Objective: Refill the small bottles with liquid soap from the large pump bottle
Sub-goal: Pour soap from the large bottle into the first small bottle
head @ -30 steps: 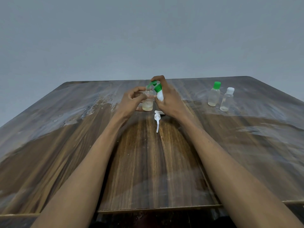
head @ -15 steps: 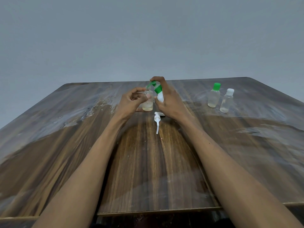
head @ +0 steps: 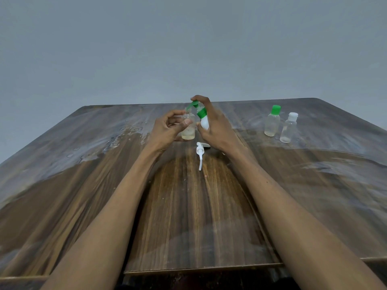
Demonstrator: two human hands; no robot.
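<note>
My left hand (head: 167,127) grips a small clear bottle (head: 188,128), uncapped, with a little yellowish liquid at its bottom. My right hand (head: 213,126) holds a white pump bottle (head: 204,122) with a green collar and green spout (head: 193,104), tilted left so the spout tip sits over the small bottle's mouth. My right index finger rests on top of the pump head. A loose white pump cap (head: 200,153) with its tube lies on the table just in front of both hands.
Two more small clear bottles stand at the right of the wooden table (head: 188,206): one with a green cap (head: 272,121), one with a white cap (head: 289,128). Wet patches shine on the table's left side (head: 117,141). A plain grey wall rises behind.
Both hands keep their hold in nearly the same place. The white bottle's spout has stayed over the small bottle's mouth with only slight shifts.
</note>
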